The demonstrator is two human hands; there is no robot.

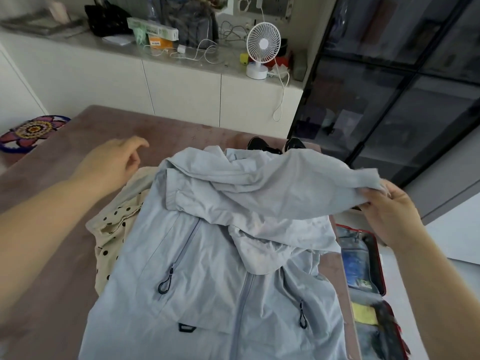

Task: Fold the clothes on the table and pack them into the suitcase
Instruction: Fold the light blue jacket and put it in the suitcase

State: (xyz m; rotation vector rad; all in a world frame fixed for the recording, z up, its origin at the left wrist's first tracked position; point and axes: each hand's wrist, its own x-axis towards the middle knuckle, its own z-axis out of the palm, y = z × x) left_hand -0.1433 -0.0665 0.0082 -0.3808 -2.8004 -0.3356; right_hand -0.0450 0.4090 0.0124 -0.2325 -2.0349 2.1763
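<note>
A pale blue zip jacket (pixel 207 276) lies front-up on the brown table (pixel 52 294), its hood crumpled near the middle. My right hand (pixel 389 211) grips the end of the jacket's right sleeve (pixel 272 193) and holds it raised across the chest. Above the table to the left of the jacket, my left hand (pixel 111 162) hovers with fingers apart, holding nothing. A cream garment with black dots (pixel 114 224) pokes out from under the jacket's left side. A red suitcase (pixel 374 281) lies open beyond the table's right edge with items inside.
A dark item (pixel 275 145) lies at the table's far edge behind the jacket. White cabinets with a small fan (pixel 262 50), cables and clutter stand beyond. A dark glass cabinet (pixel 402 87) is on the right, a patterned cushion (pixel 33 131) at far left.
</note>
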